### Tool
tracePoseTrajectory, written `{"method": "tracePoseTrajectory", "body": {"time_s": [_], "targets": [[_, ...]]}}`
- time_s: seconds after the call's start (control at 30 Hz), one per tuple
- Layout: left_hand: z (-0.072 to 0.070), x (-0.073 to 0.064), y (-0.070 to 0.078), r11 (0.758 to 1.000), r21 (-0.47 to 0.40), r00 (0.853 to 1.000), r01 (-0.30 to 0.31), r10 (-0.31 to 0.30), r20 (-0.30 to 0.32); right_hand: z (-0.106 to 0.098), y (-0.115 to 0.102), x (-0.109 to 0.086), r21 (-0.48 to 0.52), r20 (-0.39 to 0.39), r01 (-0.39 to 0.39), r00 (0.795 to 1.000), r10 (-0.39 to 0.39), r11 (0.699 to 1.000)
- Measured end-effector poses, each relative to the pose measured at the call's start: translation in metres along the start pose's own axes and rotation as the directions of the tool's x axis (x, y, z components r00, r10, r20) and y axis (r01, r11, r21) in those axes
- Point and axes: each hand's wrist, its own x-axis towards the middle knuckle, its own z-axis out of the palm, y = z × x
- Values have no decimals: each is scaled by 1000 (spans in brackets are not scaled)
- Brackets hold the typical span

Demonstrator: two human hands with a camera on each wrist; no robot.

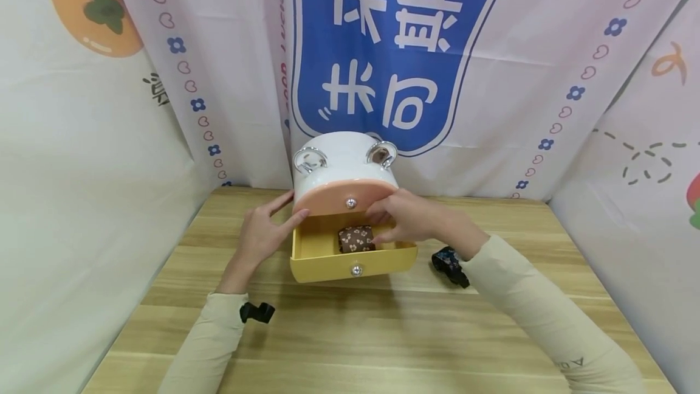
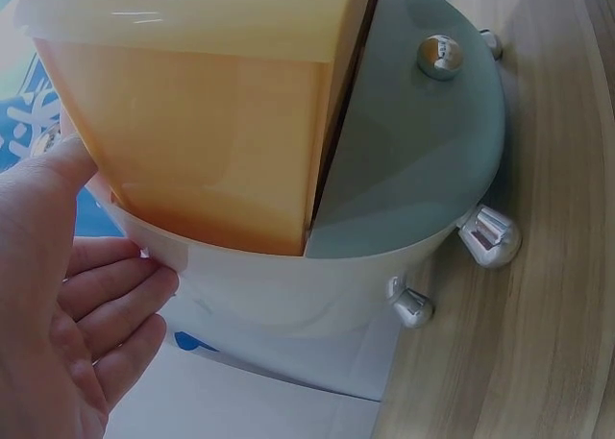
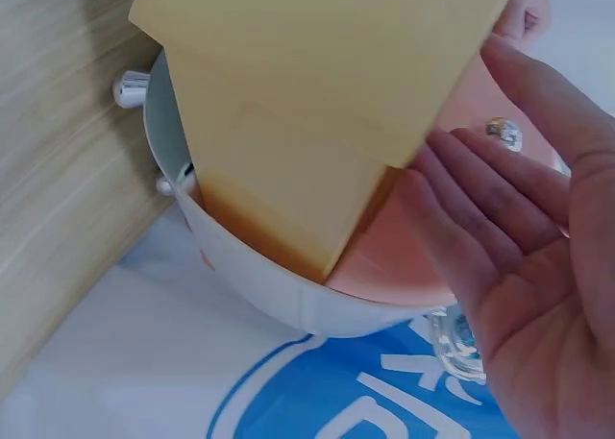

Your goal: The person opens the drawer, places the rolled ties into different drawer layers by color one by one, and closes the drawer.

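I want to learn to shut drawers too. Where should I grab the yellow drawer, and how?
I'd pinch the round silver knob between thumb and fingers, coming straight from the near side. It sticks out from the middle of the front of the yellow drawer, which is pulled open that way, so your hand should have room there and your push should stay even.

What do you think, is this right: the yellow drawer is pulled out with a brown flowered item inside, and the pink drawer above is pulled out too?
Not quite: the pink drawer is shut, as the head view shows. The yellow drawer is pulled out, with a brown flowered item inside.
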Motion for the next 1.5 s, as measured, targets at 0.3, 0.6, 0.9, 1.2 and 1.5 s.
{"method": "tracePoseTrajectory", "body": {"time_s": [0.3,0.6,0.9,1.2,1.5], "targets": [[1,-1,-2,1000,16,1000,-8,8,-8,-1,-14,-21,25,-114,75,991,-72,997],[0,-1,-1,1000,14,1000,-9,9,-5,35,-20,-35,131,-309,118,948,-73,984],[0,0,0,1000,2,1000,-5,5,0,94,-16,-42,552,-259,37,957,129,833],[-1,-1,1,1000,9,1000,-2,2,3,155,-3,-34,862,-91,-51,963,253,504],[-1,0,1,1000,14,1000,-5,5,0,192,-2,-24,991,137,-134,939,317,-30]]}}
